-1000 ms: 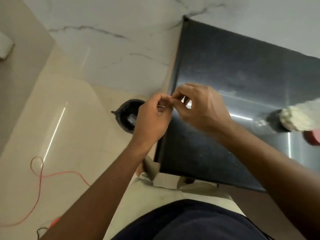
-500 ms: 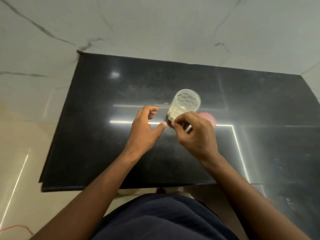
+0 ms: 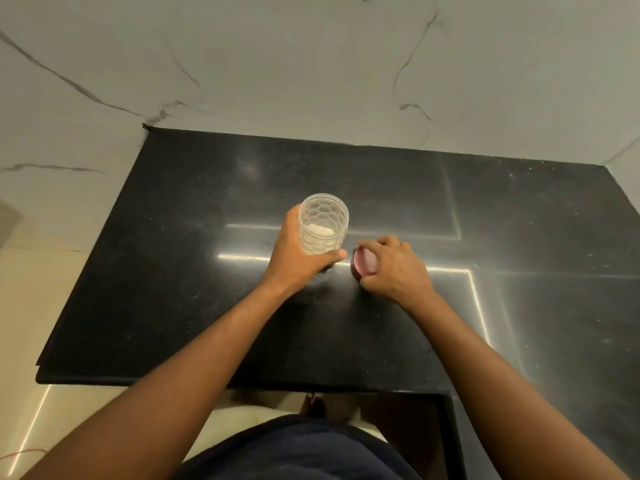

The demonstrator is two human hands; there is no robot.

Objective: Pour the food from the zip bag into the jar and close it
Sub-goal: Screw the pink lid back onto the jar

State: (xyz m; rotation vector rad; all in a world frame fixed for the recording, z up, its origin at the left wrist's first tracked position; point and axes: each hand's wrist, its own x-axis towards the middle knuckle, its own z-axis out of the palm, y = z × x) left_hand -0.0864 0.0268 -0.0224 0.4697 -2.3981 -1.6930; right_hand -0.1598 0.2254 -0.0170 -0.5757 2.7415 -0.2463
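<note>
A clear plastic jar [image 3: 323, 223] with a honeycomb pattern stands upright and uncovered on the black counter [image 3: 450, 202], with pale food in its bottom. My left hand [image 3: 298, 254] is wrapped around the jar's lower part from the left. Just right of the jar a round pink-red lid [image 3: 363, 263] lies on the counter. My right hand [image 3: 394, 268] rests on the lid, fingers curled around its edge. No zip bag is in view.
The black stone counter meets a white marble wall [image 3: 311, 64] at the back. Its left edge [image 3: 90, 271] drops to a pale tiled floor, where a red wire [image 3: 20, 455] lies. My body stands at the near edge.
The camera has swung from the counter's left corner to its middle. My left hand has closed around the jar, and my right hand has moved right onto the lid.
</note>
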